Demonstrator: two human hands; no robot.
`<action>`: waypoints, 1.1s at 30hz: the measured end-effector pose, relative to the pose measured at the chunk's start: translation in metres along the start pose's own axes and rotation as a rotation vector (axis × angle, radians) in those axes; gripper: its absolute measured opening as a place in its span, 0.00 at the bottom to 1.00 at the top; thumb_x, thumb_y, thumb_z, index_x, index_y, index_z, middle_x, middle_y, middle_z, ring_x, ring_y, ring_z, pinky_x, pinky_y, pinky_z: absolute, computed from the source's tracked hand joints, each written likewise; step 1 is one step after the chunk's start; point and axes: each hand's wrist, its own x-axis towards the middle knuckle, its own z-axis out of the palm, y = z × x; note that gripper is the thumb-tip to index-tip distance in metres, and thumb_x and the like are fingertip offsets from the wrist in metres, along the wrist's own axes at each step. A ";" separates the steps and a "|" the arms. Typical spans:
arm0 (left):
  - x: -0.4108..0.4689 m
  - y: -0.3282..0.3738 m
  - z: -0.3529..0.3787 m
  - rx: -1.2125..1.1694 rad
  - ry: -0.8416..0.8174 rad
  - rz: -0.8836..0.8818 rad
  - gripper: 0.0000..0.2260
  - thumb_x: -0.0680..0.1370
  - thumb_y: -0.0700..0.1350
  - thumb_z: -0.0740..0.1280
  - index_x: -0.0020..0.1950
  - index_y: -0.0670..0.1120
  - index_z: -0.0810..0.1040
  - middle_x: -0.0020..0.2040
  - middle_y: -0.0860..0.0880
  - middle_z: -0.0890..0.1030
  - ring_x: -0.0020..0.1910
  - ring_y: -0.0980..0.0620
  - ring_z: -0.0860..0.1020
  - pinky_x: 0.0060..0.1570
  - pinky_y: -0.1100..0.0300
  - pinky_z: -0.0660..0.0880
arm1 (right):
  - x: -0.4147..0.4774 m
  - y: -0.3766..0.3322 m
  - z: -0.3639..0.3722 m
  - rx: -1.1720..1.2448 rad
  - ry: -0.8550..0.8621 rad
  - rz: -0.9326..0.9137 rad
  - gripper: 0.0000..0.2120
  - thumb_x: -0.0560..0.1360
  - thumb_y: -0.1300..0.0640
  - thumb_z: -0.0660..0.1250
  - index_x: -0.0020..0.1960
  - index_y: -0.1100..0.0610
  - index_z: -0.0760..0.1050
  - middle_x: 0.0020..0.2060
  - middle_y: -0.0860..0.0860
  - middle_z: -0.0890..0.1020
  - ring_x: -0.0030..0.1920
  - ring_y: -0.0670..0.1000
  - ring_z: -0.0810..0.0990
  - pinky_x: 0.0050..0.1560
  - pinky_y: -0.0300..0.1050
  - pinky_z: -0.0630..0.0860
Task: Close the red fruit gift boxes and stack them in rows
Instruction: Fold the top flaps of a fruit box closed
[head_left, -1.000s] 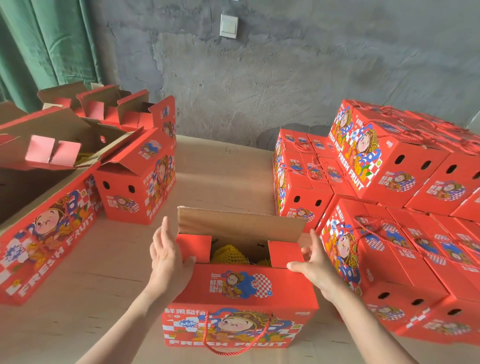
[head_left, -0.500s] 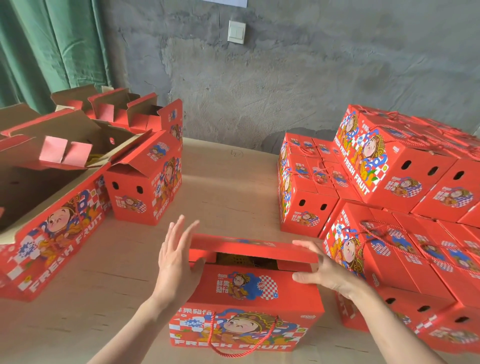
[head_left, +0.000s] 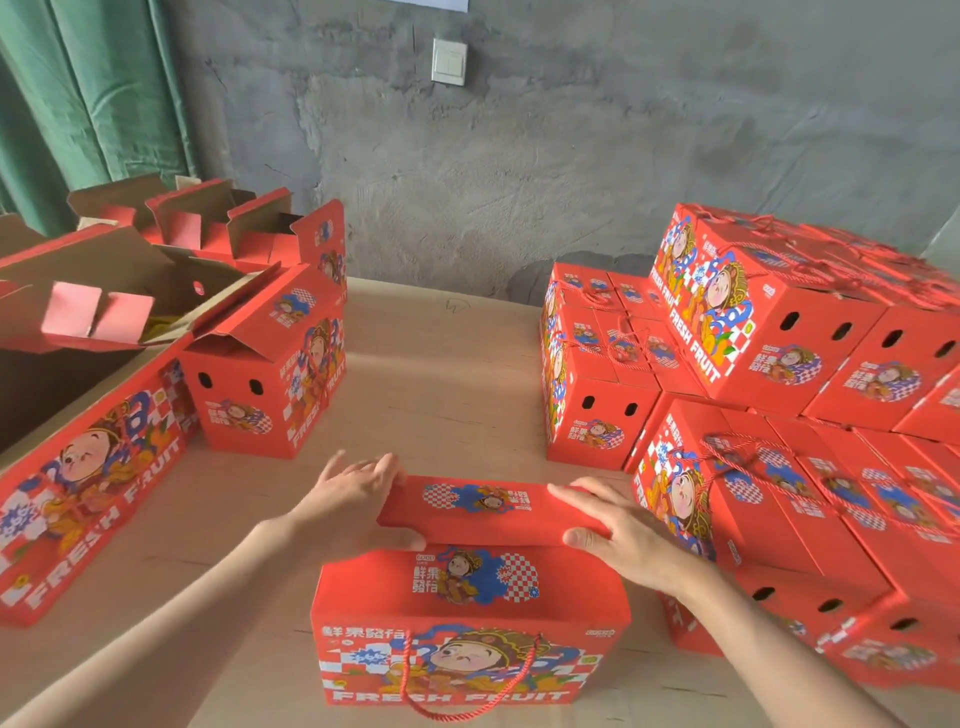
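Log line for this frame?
step: shutting box | left hand: flat on lid, left end | right hand: flat on lid, right end | lid: nearly down | closed boxes: stacked right

Green curtain (head_left: 88, 93), wall switch (head_left: 449, 62) (white).

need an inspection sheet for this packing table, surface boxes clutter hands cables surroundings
surface: light wooden table
job's things: front gift box, its top flap folded over but not fully down; closed boxes stacked in rows at right; open boxes at left
clutter: nothing seen
hands: left hand and right hand lie with straight fingers on the flap's ends
cables: nothing seen
surroundings: grey wall, light switch, green curtain
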 end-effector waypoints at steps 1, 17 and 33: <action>0.004 0.000 -0.002 0.050 -0.039 0.057 0.43 0.59 0.80 0.51 0.64 0.52 0.64 0.62 0.53 0.72 0.65 0.53 0.69 0.68 0.55 0.57 | 0.000 0.001 0.003 -0.007 0.011 -0.016 0.28 0.65 0.22 0.47 0.64 0.22 0.51 0.67 0.35 0.60 0.62 0.41 0.65 0.59 0.38 0.66; 0.012 -0.008 0.009 0.337 0.012 0.277 0.41 0.65 0.72 0.27 0.76 0.60 0.41 0.66 0.51 0.64 0.65 0.50 0.64 0.69 0.57 0.59 | 0.012 -0.022 -0.007 -0.423 -0.158 -0.030 0.26 0.78 0.39 0.49 0.68 0.25 0.37 0.75 0.54 0.54 0.77 0.55 0.43 0.74 0.58 0.35; 0.025 0.031 0.015 0.351 0.009 0.115 0.48 0.60 0.78 0.36 0.75 0.54 0.54 0.63 0.43 0.72 0.61 0.43 0.72 0.58 0.49 0.69 | 0.030 -0.061 0.017 -0.372 -0.061 -0.238 0.22 0.76 0.34 0.42 0.64 0.24 0.32 0.56 0.54 0.67 0.58 0.54 0.66 0.60 0.49 0.64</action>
